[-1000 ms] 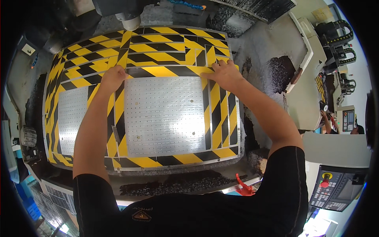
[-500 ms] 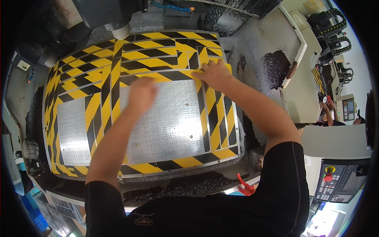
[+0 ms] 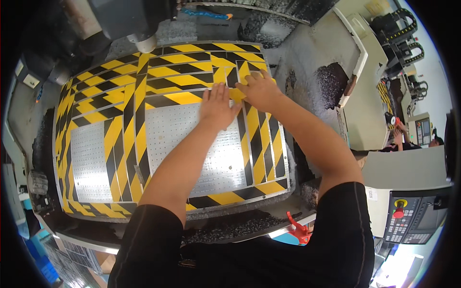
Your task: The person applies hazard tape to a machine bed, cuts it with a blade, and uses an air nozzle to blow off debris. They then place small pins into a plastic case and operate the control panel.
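Observation:
My left hand (image 3: 218, 109) lies flat with its fingers stretched out on a horizontal strip of black-and-yellow striped tape (image 3: 185, 98), along the far edge of a bare, perforated metal area. Just to its right, my right hand (image 3: 263, 92) rests over the right part of the taped plate, fingers spread on the tape and thumb side close to the strip's right end. The surface under its palm is hidden. Both hands touch the metal plate (image 3: 168, 132), much of which is covered with striped tape. A smaller bare perforated area (image 3: 89, 151) shows at the left.
A machine spindle (image 3: 145, 43) hangs over the plate's far edge. Blue coolant hose (image 3: 206, 13) lies behind it. A red air gun (image 3: 298, 230) is at the near edge. At right stands a control panel (image 3: 413, 218); another person's hand (image 3: 398, 134) works farther off.
My left hand has moved right along the tape strip, from a blurred, curled pose to flat beside my right hand. My right hand has stayed in nearly the same place.

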The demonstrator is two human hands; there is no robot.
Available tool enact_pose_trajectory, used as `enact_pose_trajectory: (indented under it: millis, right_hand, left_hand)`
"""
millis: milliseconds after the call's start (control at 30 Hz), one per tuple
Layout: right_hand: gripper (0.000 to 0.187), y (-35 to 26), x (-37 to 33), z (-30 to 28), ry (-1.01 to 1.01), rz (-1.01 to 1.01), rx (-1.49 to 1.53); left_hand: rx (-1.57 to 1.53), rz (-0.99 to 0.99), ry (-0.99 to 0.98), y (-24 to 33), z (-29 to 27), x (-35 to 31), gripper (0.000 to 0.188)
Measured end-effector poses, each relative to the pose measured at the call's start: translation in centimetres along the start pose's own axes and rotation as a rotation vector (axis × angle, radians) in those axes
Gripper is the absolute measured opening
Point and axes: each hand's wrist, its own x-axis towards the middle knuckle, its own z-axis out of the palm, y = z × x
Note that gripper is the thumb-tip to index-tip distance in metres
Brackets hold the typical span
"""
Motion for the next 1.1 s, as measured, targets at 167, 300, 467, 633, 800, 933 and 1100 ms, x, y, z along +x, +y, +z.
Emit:
enact_pose_trajectory:
  millis: [167,300,467,633,800,933,1100]
  right_hand:
    - [0.053,-0.5,-3.8,-4.0,0.133,-0.017,0.096]
    - [0.056,-1.9,-6.8,-5.9,0.168,-0.027,0.058]
    - [0.056,-6.4,-10.1,-10.8,0.141,-0.1,0.123]
    - [0.055,-11.3,-13.0,-16.2,0.018,-0.093,0.228]
    - [0.053,-17.9,-10.9,-17.9,-0.009,-0.194,0.204]
    - [0.053,-24.7,-6.1,-15.6,-0.079,-0.148,0.429]
    - [0.045,-33.8,1.1,-9.4,-0.039,-0.016,0.587]
  left_hand:
    - [0.041,-0.252,0.082,-11.8,-0.8,-5.3,0.071]
    - [0.053,-0.376,0.047,-16.7,-2.3,-8.0,0.067]
    - [0.09,-0.44,0.01,-15.6,-3.4,-9.4,0.07]
    - [0.082,-0.431,0.002,-15.6,-3.2,-11.4,0.076]
    - [0.027,-0.399,-0.018,-15.9,-4.0,-13.0,0.079]
    - [0.037,-0.229,-0.073,-17.4,-4.3,-16.3,0.076]
    - [-0.139,-0.112,0.277,-24.3,-5.3,-21.0,0.067]
